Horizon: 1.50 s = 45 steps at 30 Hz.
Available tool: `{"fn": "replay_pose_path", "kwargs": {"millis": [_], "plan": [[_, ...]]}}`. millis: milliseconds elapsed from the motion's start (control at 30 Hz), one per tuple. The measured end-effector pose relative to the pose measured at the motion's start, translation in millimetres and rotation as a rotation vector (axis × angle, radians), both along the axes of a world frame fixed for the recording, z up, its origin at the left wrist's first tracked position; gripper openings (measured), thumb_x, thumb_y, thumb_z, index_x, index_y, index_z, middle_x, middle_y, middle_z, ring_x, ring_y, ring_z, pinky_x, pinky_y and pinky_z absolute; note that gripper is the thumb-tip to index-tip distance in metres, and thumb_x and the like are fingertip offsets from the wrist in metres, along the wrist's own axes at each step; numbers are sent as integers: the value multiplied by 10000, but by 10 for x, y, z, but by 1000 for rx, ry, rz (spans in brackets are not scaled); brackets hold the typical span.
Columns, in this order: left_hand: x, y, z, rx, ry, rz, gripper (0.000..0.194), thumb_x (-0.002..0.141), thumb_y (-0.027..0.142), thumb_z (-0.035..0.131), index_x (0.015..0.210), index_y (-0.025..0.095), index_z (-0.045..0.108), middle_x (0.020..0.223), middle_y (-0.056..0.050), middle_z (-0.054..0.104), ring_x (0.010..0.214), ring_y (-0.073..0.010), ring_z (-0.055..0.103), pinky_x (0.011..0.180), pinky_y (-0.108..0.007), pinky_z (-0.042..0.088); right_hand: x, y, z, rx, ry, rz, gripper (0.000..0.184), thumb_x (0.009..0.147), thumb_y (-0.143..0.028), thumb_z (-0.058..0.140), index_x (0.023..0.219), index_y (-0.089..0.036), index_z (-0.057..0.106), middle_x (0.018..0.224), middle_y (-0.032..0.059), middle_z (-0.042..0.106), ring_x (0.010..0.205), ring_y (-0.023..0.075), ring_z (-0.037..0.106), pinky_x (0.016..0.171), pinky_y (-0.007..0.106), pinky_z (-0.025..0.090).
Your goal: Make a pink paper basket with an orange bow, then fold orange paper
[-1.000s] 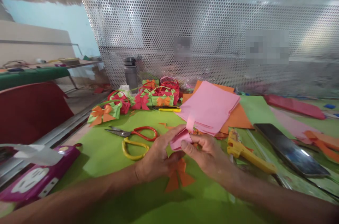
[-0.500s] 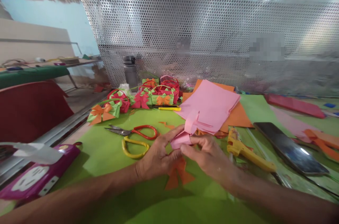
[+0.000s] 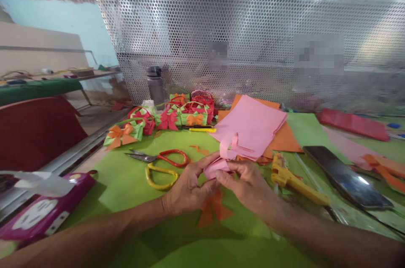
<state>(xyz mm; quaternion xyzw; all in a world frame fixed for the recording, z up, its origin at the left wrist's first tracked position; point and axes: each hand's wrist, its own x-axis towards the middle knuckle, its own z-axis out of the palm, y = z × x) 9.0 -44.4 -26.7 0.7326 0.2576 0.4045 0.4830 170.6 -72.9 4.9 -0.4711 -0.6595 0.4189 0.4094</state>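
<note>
Both of my hands meet over the green table cover, pinching one small folded pink paper piece (image 3: 216, 166) between them. My left hand (image 3: 187, 187) grips its left side with thumb and fingers closed. My right hand (image 3: 247, 185) pinches its right side. A thin pink strip (image 3: 226, 145) curls up from the piece into a loop. Under my hands lies an orange paper bow (image 3: 214, 211). A stack of pink sheets (image 3: 251, 126) on orange sheets (image 3: 284, 139) lies just beyond.
Scissors with red and yellow handles (image 3: 161, 163) lie left of my hands, a yellow glue gun (image 3: 292, 181) and a dark phone (image 3: 346, 175) to the right. Several finished paper baskets (image 3: 177, 115) and a grey bottle (image 3: 156, 84) stand before a perforated metal screen (image 3: 253, 40). A magenta case (image 3: 44, 211) sits near left.
The pink strip has curled from standing upright into a loop above the folded piece. My hands have stayed in place, with the fingers shifting slightly.
</note>
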Motion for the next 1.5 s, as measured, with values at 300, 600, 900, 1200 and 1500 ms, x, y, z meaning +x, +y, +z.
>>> {"fn": "replay_pose_path", "kwargs": {"millis": [300,600,900,1200,1500], "plan": [[-2,-27,129,88,115,26,427,897,392,492,1236,139,543,873,-58,626,743,-168,547,659,-250,470,19,-25,70,169,-95,-26,157,828,-229,510,751,-199,644,756,-1,660,722,155,575,699,281,448],[6,-21,220,207,114,106,266,940,299,423,807,138,587,668,10,521,598,-98,470,581,-186,405,27,-66,143,320,-364,-7,155,856,-172,433,727,-215,507,713,-3,639,676,153,555,692,289,395],[-25,-20,361,264,164,147,197,888,153,487,759,139,635,657,10,632,615,-97,569,621,-179,434,28,-56,161,368,-481,-54,126,803,-138,441,749,-219,521,696,-1,634,692,176,552,754,326,365],[-36,41,383,125,120,161,144,803,135,534,714,131,647,670,-2,623,613,-106,541,568,-188,432,47,-47,174,420,-515,-56,129,798,-154,434,709,-204,513,651,-3,587,664,170,460,765,363,326],[-12,49,378,93,106,173,151,789,148,534,697,125,652,629,-5,620,584,-106,535,554,-196,432,16,-37,166,371,-422,-33,147,804,-157,451,697,-214,534,652,-24,598,626,146,476,749,338,360]]}}
